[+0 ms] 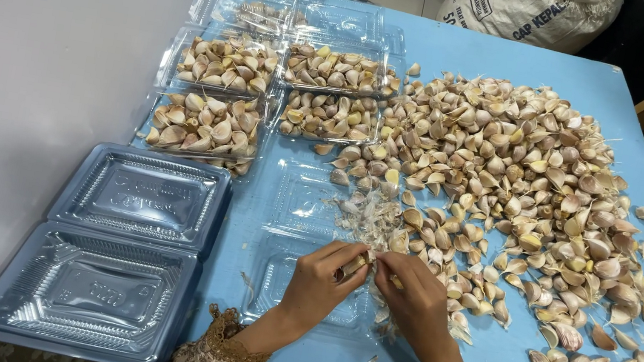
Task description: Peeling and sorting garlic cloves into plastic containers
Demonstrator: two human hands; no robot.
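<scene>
My left hand (322, 280) and my right hand (414, 297) meet over an open clear plastic clamshell tray (297, 203) on the blue table (480, 51). Both pinch one garlic clove (367, 263) between their fingertips. Loose papery skins (369, 213) lie just beyond the hands. A large heap of unpeeled garlic cloves (512, 177) spreads to the right and behind.
Several clear trays filled with cloves (224, 62) stand at the back left. A stack of empty clear clamshell trays (113, 251) lies open at the front left, partly over the table edge. A white sack (530, 7) stands beyond the table.
</scene>
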